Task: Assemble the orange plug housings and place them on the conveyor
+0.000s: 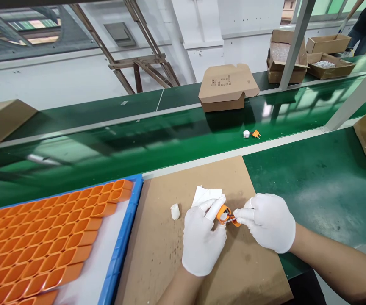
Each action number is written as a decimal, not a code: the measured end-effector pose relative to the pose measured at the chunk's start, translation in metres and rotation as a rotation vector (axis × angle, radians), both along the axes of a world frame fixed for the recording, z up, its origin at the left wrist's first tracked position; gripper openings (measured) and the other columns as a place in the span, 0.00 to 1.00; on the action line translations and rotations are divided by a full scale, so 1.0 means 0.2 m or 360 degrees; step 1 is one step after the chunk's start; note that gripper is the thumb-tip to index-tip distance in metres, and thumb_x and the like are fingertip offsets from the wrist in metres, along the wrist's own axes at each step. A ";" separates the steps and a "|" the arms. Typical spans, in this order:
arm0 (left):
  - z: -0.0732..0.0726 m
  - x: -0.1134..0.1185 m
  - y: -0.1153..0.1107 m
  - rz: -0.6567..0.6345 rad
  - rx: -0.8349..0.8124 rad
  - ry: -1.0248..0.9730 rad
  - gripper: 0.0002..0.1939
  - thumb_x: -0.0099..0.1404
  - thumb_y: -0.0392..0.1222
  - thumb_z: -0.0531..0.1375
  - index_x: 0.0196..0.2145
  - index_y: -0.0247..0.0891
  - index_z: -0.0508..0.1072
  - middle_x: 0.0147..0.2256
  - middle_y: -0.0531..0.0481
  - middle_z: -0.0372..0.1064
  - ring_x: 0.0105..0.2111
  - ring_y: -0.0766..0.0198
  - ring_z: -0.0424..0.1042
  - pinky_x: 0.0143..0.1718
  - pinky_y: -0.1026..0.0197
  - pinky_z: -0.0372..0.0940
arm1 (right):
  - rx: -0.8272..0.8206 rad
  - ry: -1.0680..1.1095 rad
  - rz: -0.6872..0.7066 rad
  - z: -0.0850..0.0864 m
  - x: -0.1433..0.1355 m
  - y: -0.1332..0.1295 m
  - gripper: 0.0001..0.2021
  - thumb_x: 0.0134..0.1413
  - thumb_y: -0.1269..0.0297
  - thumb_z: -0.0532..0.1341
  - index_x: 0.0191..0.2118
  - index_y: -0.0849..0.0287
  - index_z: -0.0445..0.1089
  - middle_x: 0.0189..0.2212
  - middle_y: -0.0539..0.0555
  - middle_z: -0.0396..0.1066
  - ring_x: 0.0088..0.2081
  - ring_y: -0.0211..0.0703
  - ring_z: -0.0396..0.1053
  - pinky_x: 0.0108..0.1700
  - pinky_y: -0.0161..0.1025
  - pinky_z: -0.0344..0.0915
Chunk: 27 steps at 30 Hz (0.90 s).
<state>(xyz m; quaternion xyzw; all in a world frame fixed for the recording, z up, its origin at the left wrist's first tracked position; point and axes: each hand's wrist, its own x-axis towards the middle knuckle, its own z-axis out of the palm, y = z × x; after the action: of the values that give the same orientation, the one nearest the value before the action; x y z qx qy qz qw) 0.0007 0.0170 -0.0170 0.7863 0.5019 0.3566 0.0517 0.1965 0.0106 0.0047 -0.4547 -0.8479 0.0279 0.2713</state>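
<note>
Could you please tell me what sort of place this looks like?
Probably a factory assembly line: there is what looks like a long green conveyor belt, a blue tray holding rows of matching orange parts, and cardboard boxes.

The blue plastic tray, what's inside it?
Inside the blue plastic tray are rows of open-topped orange plastic shells on a smooth white surface. What's directly beneath the shells is covered, and the tray's left part is outside the picture.
</note>
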 end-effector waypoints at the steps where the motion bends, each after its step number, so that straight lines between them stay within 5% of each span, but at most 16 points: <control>1: -0.01 0.00 0.00 0.0014 -0.0039 -0.0056 0.26 0.56 0.23 0.56 0.50 0.43 0.73 0.41 0.46 0.74 0.42 0.53 0.71 0.42 0.53 0.65 | 0.0005 0.0039 -0.0012 0.00 0.00 0.00 0.10 0.53 0.70 0.58 0.37 0.50 0.75 0.24 0.47 0.70 0.25 0.39 0.57 0.28 0.40 0.43; 7: -0.04 0.01 -0.01 0.0043 -0.0302 -0.0358 0.21 0.59 0.29 0.57 0.48 0.46 0.75 0.37 0.48 0.73 0.43 0.53 0.71 0.48 0.48 0.66 | 0.0011 -0.0079 -0.0030 0.02 -0.01 0.00 0.09 0.56 0.69 0.57 0.33 0.52 0.75 0.21 0.48 0.68 0.23 0.39 0.56 0.27 0.39 0.44; 13: 0.01 0.01 0.00 0.0015 -0.0792 -0.0667 0.19 0.57 0.33 0.60 0.46 0.43 0.75 0.46 0.48 0.75 0.48 0.54 0.72 0.53 0.49 0.67 | 0.0075 0.0578 -0.0197 0.03 -0.01 0.00 0.10 0.62 0.65 0.58 0.37 0.53 0.78 0.27 0.49 0.74 0.26 0.38 0.66 0.30 0.36 0.59; 17: 0.05 0.00 0.01 -0.0209 -0.1273 -0.1010 0.19 0.58 0.43 0.64 0.48 0.39 0.74 0.42 0.45 0.76 0.45 0.52 0.73 0.50 0.49 0.68 | -0.0212 0.0960 -0.0149 0.04 0.01 0.01 0.09 0.62 0.59 0.61 0.41 0.55 0.78 0.29 0.51 0.73 0.25 0.37 0.68 0.27 0.34 0.64; 21: 0.09 0.00 0.01 -0.0481 -0.1572 -0.1194 0.25 0.56 0.55 0.67 0.47 0.37 0.74 0.40 0.42 0.74 0.42 0.51 0.73 0.48 0.48 0.69 | -0.0266 0.0883 0.0092 0.07 0.01 0.00 0.18 0.66 0.52 0.53 0.50 0.54 0.74 0.34 0.53 0.72 0.33 0.41 0.70 0.33 0.38 0.67; 24: 0.11 -0.01 0.01 -0.0706 -0.1793 -0.1229 0.24 0.55 0.56 0.68 0.44 0.39 0.75 0.40 0.43 0.73 0.39 0.53 0.72 0.43 0.51 0.70 | -0.0334 0.0723 0.0115 0.07 0.01 0.00 0.20 0.69 0.56 0.48 0.57 0.55 0.68 0.37 0.55 0.71 0.38 0.44 0.69 0.39 0.41 0.66; 27: 0.12 -0.02 0.01 -0.0872 -0.2020 -0.1290 0.26 0.51 0.61 0.67 0.41 0.39 0.76 0.37 0.45 0.72 0.34 0.55 0.72 0.34 0.54 0.71 | -0.0381 0.0672 0.0034 0.06 0.01 0.01 0.17 0.68 0.63 0.48 0.50 0.55 0.73 0.34 0.54 0.71 0.36 0.43 0.68 0.38 0.41 0.66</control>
<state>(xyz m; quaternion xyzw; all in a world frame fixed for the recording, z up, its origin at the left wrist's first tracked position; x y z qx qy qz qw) -0.0028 0.0194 0.0072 0.5115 0.3402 0.2357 0.7531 0.1986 0.0123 0.0170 -0.4587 -0.7677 0.2256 0.3864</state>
